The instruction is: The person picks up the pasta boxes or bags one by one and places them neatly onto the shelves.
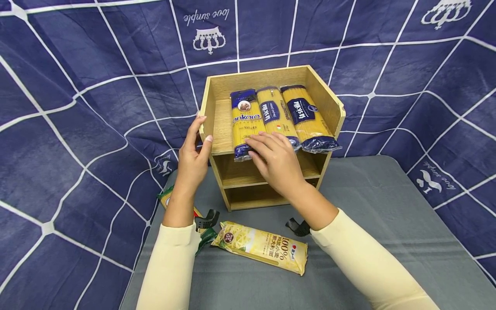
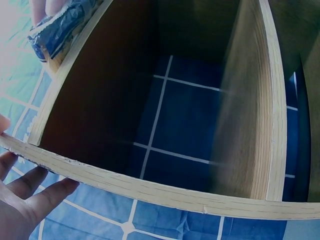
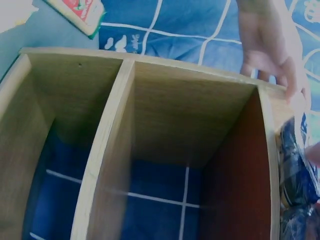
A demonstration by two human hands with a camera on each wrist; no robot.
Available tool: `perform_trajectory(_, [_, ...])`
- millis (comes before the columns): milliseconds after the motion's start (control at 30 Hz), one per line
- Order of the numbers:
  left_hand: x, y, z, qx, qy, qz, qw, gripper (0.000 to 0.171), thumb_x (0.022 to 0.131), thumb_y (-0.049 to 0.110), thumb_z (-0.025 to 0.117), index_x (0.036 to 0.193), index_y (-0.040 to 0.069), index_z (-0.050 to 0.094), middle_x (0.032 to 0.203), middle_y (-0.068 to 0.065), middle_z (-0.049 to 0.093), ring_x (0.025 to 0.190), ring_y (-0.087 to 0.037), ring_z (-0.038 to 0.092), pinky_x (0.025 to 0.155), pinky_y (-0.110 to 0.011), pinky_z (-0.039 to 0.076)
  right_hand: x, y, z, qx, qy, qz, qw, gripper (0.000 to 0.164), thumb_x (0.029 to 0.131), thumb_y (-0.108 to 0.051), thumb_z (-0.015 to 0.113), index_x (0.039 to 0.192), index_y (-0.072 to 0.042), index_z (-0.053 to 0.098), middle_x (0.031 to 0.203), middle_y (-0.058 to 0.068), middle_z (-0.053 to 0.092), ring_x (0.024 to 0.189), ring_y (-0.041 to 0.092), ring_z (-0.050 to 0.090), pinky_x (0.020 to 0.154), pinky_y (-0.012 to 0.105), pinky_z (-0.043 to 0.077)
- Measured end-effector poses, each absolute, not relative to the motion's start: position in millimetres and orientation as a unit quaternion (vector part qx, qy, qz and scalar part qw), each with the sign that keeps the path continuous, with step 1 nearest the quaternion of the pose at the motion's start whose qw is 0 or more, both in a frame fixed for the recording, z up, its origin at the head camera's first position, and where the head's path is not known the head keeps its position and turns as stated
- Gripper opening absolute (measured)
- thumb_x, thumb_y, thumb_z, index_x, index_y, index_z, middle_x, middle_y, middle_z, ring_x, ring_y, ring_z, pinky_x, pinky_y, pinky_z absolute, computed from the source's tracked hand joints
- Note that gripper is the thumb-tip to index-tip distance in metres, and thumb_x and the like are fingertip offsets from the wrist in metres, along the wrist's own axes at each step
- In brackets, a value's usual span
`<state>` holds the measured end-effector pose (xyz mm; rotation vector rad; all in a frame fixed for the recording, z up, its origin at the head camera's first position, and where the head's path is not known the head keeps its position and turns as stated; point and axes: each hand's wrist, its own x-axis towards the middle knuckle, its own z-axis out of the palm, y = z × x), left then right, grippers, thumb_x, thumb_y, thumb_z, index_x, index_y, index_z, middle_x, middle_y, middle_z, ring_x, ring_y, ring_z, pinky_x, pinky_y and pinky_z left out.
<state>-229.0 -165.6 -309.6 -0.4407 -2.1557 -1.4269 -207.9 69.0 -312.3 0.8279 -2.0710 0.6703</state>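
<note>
Three packs of spaghetti lie side by side on the top of a wooden shelf unit [image 1: 244, 183], and it's pretty snug up there: the ankara pack [image 1: 240, 122] on the left, the narrower la sicilia pack [image 1: 273, 110] in the middle, and the right-hand la sicilia pack [image 1: 306, 112] tucked close to the right side wall [image 1: 327, 101]. Most of the spare room is on the left, where a strip of top board [image 1: 223, 125] shows between the ankara pack and the left side wall [image 1: 208, 107]. Up front it's tighter, since the blue ends poke out a bit past the board's front edge. The left hand [image 1: 193, 161] has that left wall pinched at its front corner, thumb on one face and fingers on the other. The right hand [image 1: 280, 161] isn't wrapped around anything as far as I can see; its loosely bent fingers rest on the near ends of the ankara and middle packs, with the thumb partly tucked away. Below, two compartments open toward the person. On the grey table [image 1: 387, 224], a yellow noodle pack [image 1: 259, 247] lies between the forearms, in front of the unit, and a green-ended pack [image 1: 166, 196] sits partly under the left forearm.
</note>
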Motion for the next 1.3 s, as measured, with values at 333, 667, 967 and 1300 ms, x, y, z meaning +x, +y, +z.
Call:
perform_trajectory(333, [-229.2, -167.6, -311.3, -0.165, -0.79, -0.533, 0.255, 0.046, 0.106, 0.022, 0.053, 0.15, 0.032, 0.046, 0.163, 0.015, 0.033, 0.137, -0.018, 0.052, 0.1, -0.048, 0.05, -190.6, 88.0, -313.1, 0.369, -0.746, 0.459, 0.312, 0.04, 0.091, -0.007, 0.074, 0.131, -0.008, 0.068, 0.132, 0.011, 0.068, 0.13, 0.024, 0.059, 0.117, 0.039, 0.041])
perform_trajectory(667, [-231.0, -166.3, -309.4, -0.163, -0.789, -0.538, 0.249, 0.046, 0.106, 0.023, 0.054, 0.15, 0.033, 0.045, 0.163, 0.018, 0.033, 0.136, -0.016, 0.053, 0.098, -0.05, 0.052, -166.0, 111.2, -337.2, 0.381, -0.726, 0.53, 0.216, 0.048, 0.092, -0.002, 0.071, 0.138, -0.009, 0.061, 0.137, 0.009, 0.064, 0.128, 0.019, 0.058, 0.107, 0.032, 0.049])
perform_trajectory(967, [-226.7, -163.2, -303.9, -0.143, -0.802, -0.526, 0.243, 0.047, 0.106, 0.014, 0.052, 0.151, 0.021, 0.043, 0.166, 0.005, 0.031, 0.142, -0.025, 0.047, 0.109, -0.05, 0.045, -149.3, 123.0, -371.7, 0.326, -0.728, 0.584, 0.152, 0.047, 0.093, 0.005, 0.067, 0.137, -0.009, 0.062, 0.135, 0.009, 0.065, 0.125, 0.017, 0.061, 0.102, 0.029, 0.051])
perform_trajectory(1300, [-204.8, -153.7, -283.0, -0.139, -0.81, -0.518, 0.237, 0.046, 0.106, 0.011, 0.051, 0.151, 0.014, 0.043, 0.165, -0.007, 0.033, 0.142, -0.03, 0.047, 0.111, -0.051, 0.044, -137.3, 137.4, -401.4, 0.296, -0.75, 0.583, 0.102, 0.043, 0.095, 0.002, 0.066, 0.136, -0.008, 0.061, 0.13, 0.012, 0.067, 0.119, 0.014, 0.063, 0.1, 0.028, 0.052])
